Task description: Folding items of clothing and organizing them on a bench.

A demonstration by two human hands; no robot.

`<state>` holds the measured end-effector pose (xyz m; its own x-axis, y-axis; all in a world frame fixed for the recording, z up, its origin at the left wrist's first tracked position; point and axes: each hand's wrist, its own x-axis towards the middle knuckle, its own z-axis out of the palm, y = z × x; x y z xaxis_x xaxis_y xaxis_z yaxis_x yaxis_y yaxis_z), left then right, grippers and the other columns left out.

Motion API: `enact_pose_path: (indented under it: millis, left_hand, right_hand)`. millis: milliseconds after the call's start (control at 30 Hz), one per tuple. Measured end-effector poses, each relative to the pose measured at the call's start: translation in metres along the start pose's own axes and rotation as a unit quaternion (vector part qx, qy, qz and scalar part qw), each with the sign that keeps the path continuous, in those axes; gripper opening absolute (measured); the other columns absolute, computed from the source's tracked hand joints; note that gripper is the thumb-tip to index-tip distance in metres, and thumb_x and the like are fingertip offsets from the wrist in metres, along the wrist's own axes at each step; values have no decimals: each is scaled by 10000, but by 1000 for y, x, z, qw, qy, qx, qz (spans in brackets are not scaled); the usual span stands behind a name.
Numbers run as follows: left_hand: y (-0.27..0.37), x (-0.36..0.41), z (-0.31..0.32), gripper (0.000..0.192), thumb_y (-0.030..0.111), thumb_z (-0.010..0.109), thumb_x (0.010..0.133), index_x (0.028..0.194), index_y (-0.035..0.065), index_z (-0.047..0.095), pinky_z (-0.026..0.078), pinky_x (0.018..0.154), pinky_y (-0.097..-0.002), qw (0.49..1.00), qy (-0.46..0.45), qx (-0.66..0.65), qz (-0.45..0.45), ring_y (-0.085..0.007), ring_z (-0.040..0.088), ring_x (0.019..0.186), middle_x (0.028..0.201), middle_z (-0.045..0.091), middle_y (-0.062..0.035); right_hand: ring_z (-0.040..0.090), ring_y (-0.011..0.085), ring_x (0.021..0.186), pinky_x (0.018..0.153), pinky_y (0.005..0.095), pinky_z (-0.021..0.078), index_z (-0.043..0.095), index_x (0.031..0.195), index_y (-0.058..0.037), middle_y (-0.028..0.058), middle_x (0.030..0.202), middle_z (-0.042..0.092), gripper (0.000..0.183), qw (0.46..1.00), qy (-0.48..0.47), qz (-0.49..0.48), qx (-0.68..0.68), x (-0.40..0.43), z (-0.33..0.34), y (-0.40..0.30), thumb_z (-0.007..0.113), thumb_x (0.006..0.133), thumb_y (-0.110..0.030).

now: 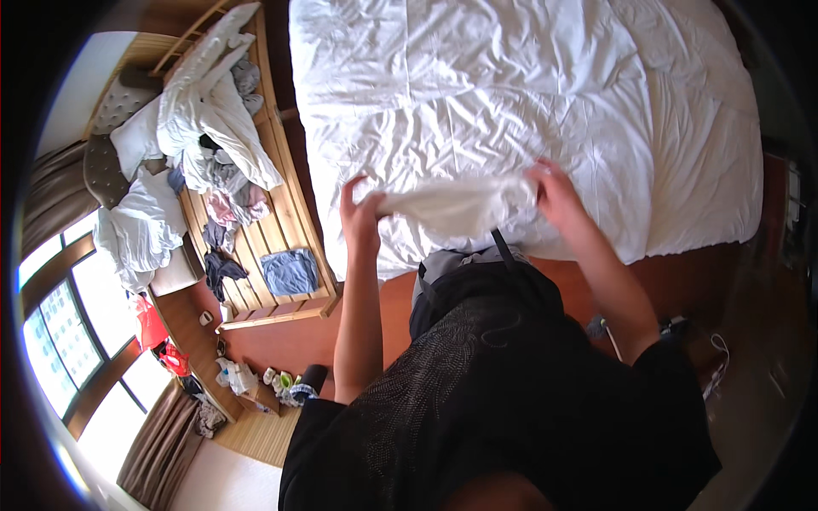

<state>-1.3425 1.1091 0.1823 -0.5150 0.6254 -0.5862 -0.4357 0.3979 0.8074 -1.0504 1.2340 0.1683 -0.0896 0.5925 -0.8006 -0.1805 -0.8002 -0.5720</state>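
A small white cloth, blurred by motion, stretches between my two hands above the near edge of a bed. My left hand grips its left end, and my right hand grips its right end. Beneath and beyond it lies a wrinkled white bed cover that hangs over the near side of the bed. The kind of cloth I hold cannot be told.
On the left, a slatted wooden bed frame bears a white quilt, loose clothes and a folded blue-grey cloth. A tufted grey chair holds bedding. Shoes and a plastic bag are at the lower left.
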Motion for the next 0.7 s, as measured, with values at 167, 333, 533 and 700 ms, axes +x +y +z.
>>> enact_pose_path:
  millis: [167, 333, 533, 700]
  left_hand:
    - [98, 51, 48, 181, 15, 534, 766, 917, -30, 623, 503, 530, -251, 986, -18, -36, 161, -154, 569, 642, 763, 588, -106]
    - [165, 35, 62, 137, -1, 544, 784, 889, -28, 629, 530, 563, -235, 964, -38, -103, 244, -151, 594, 683, 843, 614, -98]
    - [122, 6, 44, 148, 54, 544, 800, 886, -10, 645, 481, 558, -236, 964, -20, -72, 256, -119, 575, 688, 799, 611, -73]
    - [14, 21, 24, 151, 77, 537, 810, 895, 17, 647, 463, 576, -231, 988, -3, -20, 153, -92, 547, 665, 784, 607, -39]
  right_hand:
    - [581, 185, 786, 636, 331, 523, 512, 993, -41, 70, 904, 589, 189, 992, -104, -68, 1, 56, 65, -117, 524, 823, -123]
    - [570, 156, 757, 558, 227, 465, 552, 959, -49, 60, 848, 570, 140, 940, -291, -162, 73, 35, 89, -191, 527, 826, -87]
    - [551, 92, 867, 680, 168, 424, 595, 991, -34, 22, 942, 591, 198, 940, -261, -211, -52, 4, 61, -151, 560, 804, -89]
    - [558, 95, 849, 719, 213, 441, 609, 980, -25, 14, 912, 601, 209, 948, -229, -179, -128, 38, 13, -62, 595, 798, -127]
